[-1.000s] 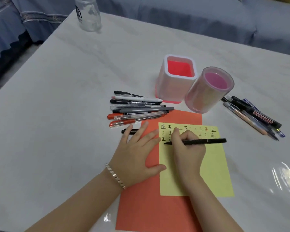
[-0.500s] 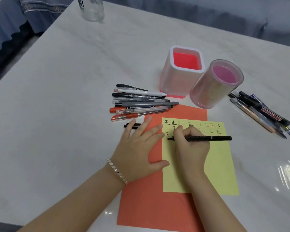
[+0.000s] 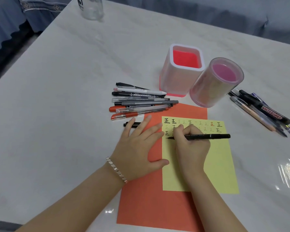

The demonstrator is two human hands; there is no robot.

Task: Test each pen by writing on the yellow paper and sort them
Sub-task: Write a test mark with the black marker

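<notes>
My right hand (image 3: pixel 192 148) is curled round the black pen (image 3: pixel 208 136), thumb and fingers pinching it near the tip. The pen lies almost level across the frame: its tip points left and its back end points right, a touch higher. The tip meets the yellow paper (image 3: pixel 221 166) near the paper's left edge, just under the third row of marks, a little right of the frame's centre. My left hand (image 3: pixel 139 148) lies flat with fingers spread on the orange sheet (image 3: pixel 149 206), the thumb touching the paper's left edge and one fingertip over a black cap (image 3: pixel 129 125). More pens (image 3: pixel 141 102) lie in a stack above that hand. Others (image 3: pixel 261 111) lie at the right edge, past the two cups (image 3: pixel 179 81). Compared with a second ago, my grip, the pen's direction and my left hand look unchanged. Only the whole scene sits slightly higher in the frame.
</notes>
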